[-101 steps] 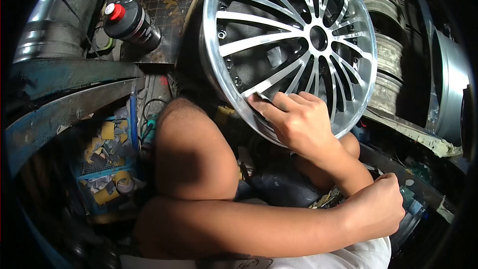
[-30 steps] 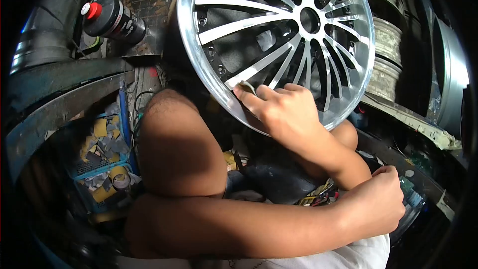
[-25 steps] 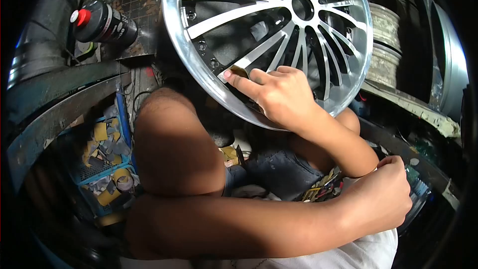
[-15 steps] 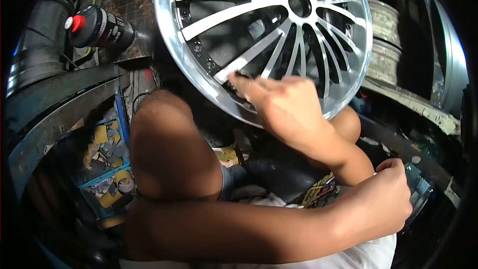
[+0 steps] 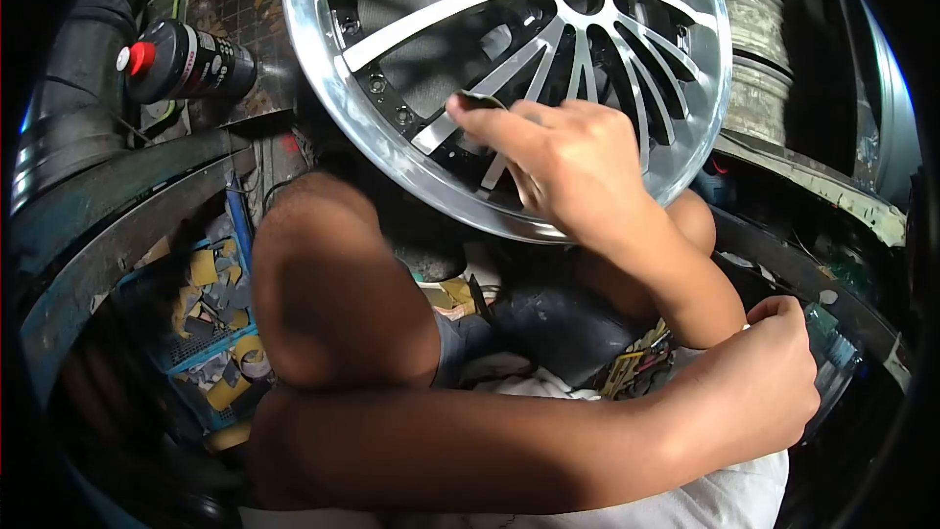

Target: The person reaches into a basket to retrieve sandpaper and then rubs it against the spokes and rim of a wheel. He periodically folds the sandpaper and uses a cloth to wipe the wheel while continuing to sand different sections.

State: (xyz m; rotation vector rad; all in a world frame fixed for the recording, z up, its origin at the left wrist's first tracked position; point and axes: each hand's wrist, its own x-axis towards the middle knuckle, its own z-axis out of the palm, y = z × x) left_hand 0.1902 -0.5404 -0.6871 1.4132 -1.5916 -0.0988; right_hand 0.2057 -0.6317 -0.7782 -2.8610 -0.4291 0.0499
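Observation:
A silver wheel rim (image 5: pixel 357 152) with polished spokes and dark gaps tilts in front of my knees. My right hand (image 5: pixel 578 152) is over its lower spokes, fingers bent and pressed together on a small, thin, dark piece, perhaps sandpaper (image 5: pixel 482 98), whose edge shows at the fingertips. The fingertips are just above a lower-left spoke; whether they touch it is unclear. My left arm crosses in front of my body, and my left hand (image 5: pixel 759 377) is curled closed beside my right elbow. Anything inside it is hidden.
A dark bottle with a red cap (image 5: pixel 201 61) lies on a worn board (image 5: pixel 269 49) at upper left. Below, a blue basket (image 5: pixel 181 364) holds many paper scraps. Stacked rims (image 5: pixel 754 98) stand at right, behind a metal ledge (image 5: pixel 813 181). Clear plastic (image 5: pixel 832 358) is near my left hand.
My right hand has moved up and slightly right, off the outer end of the spoke. The dark piece at its fingertips shows more clearly. The rim appears slightly further left and up.

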